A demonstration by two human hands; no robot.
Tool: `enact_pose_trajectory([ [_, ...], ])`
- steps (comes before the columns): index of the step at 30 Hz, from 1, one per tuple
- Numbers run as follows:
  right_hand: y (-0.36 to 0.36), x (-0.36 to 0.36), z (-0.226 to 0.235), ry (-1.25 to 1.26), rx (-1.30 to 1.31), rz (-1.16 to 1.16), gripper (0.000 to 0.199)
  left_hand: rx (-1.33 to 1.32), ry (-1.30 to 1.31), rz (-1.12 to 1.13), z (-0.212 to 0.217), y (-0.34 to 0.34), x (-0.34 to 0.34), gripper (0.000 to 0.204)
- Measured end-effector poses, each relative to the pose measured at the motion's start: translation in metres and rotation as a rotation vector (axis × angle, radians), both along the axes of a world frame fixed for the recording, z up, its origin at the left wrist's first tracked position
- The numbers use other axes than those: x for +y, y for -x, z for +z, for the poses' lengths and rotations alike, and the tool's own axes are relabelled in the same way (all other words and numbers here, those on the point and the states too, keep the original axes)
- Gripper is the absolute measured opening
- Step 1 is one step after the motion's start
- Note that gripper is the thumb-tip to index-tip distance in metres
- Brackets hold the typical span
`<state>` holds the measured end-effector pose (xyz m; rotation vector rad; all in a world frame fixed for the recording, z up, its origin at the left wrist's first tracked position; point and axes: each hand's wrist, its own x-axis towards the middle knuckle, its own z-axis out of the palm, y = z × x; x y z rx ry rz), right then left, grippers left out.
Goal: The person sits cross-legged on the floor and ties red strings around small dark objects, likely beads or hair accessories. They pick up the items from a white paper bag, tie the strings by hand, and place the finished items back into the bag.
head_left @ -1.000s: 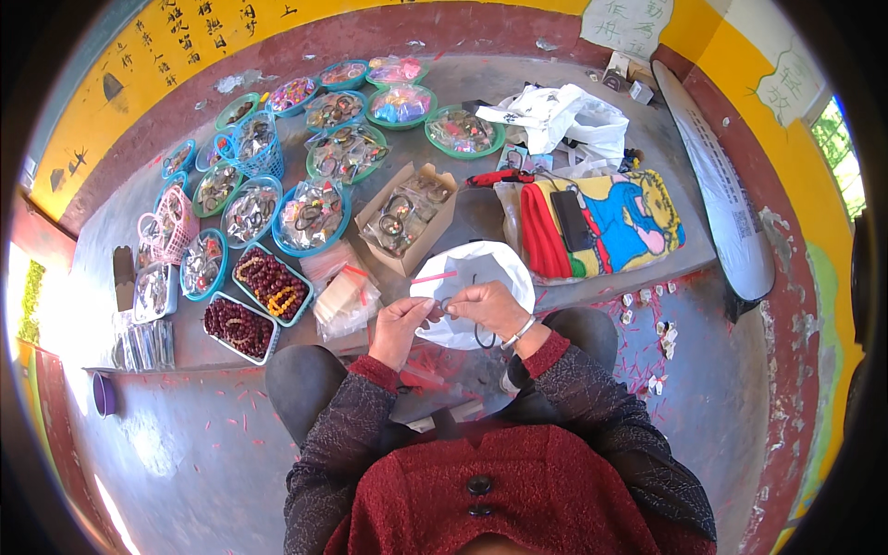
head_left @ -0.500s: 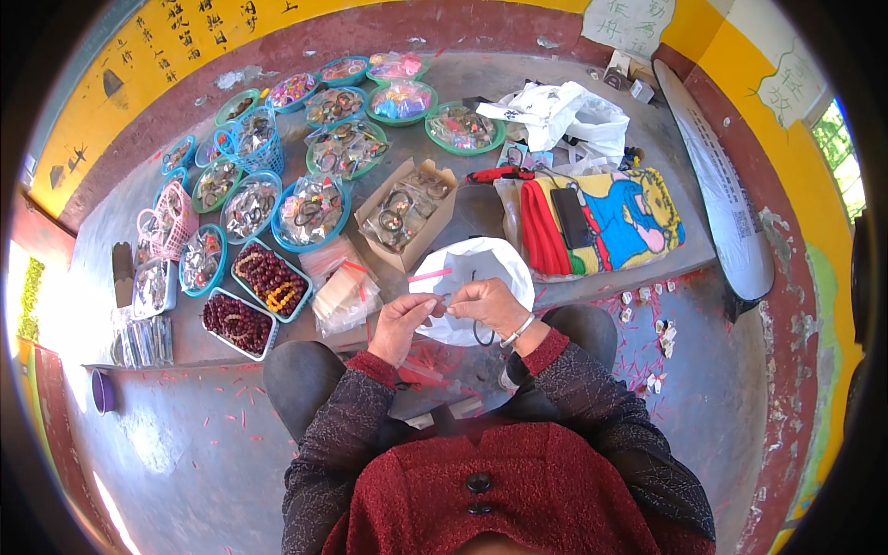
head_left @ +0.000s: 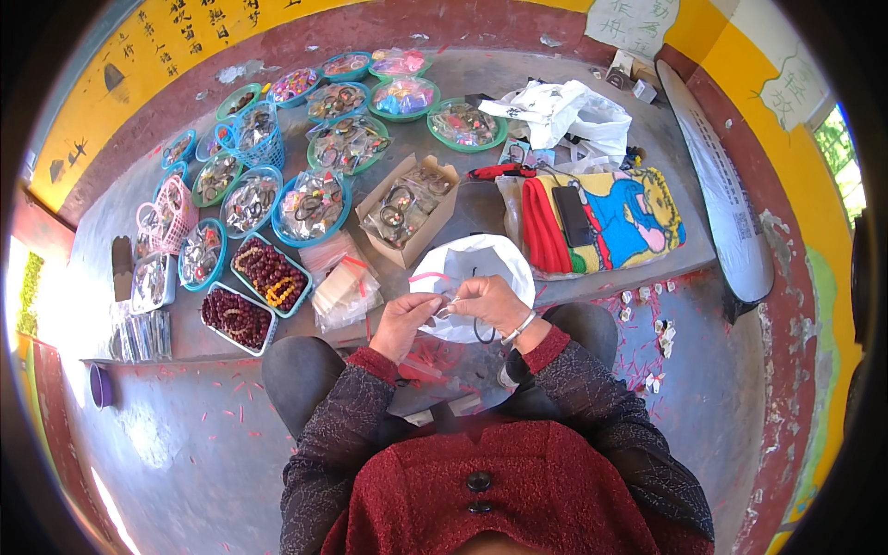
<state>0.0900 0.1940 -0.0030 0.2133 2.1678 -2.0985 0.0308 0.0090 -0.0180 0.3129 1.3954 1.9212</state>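
I see left hand (head_left: 403,322) and right hand (head_left: 495,305) meeting over white bag (head_left: 511,264), each grip pinched on small piece (head_left: 443,311) at fingertips — too small for me to name. Dark cord (head_left: 483,333) just below right hand; can't tell if held. Pink strip (head_left: 428,276) near left fingertips. Box (head_left: 433,233) beyond bag on surface (head_left: 652,139) — towel (head_left: 640,227) bearing phone (head_left: 574,218) right, bead trays (head_left: 267,337) left.

There are two hands (head_left: 398,326) (head_left: 499,305), two bead trays (head_left: 269,334) (head_left: 300,300) and one phone (head_left: 573,218).
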Motion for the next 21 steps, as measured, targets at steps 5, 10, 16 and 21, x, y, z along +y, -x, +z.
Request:
enact_pose_trajectory([
  [5,0.000,0.000,0.005,0.069,-0.067,-0.001,0.012,0.051,0.105,0.017,0.004,0.001,0.000,0.019],
  [10,0.003,-0.001,-0.001,0.097,-0.001,-0.044,0.018,0.119,0.203,0.074,0.004,0.003,0.000,0.017],
  [16,0.003,0.001,-0.002,-0.024,0.008,-0.062,0.019,0.151,0.243,0.112,0.002,0.005,-0.001,0.017],
  [21,-0.004,-0.005,0.028,-0.430,0.213,-0.206,0.017,0.104,0.231,0.131,0.000,0.007,-0.001,0.017],
])
